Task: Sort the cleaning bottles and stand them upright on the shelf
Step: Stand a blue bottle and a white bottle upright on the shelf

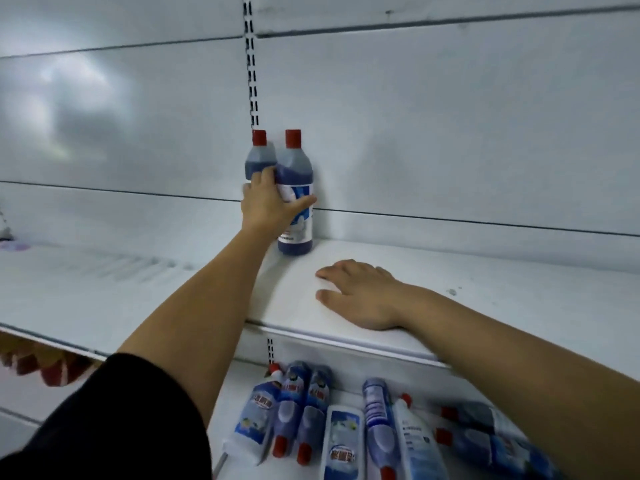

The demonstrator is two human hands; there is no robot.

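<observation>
Two blue bottles with red caps stand upright at the back of the white shelf [485, 306], side by side against the back panel. My left hand [268, 202] reaches far in and is wrapped around both: fingers on the left bottle [259, 157], thumb across the label of the right bottle [295, 168]. My right hand [360, 294] lies flat, palm down, on the shelf near its front edge, holding nothing. On the lower shelf several blue and white cleaning bottles [346, 420] lie on their sides.
A slotted upright strip [251, 64] runs up the back panel just above the two bottles. The shelf continues to the left [86, 282] and to the right. Red items [41, 365] show under the shelf at the lower left.
</observation>
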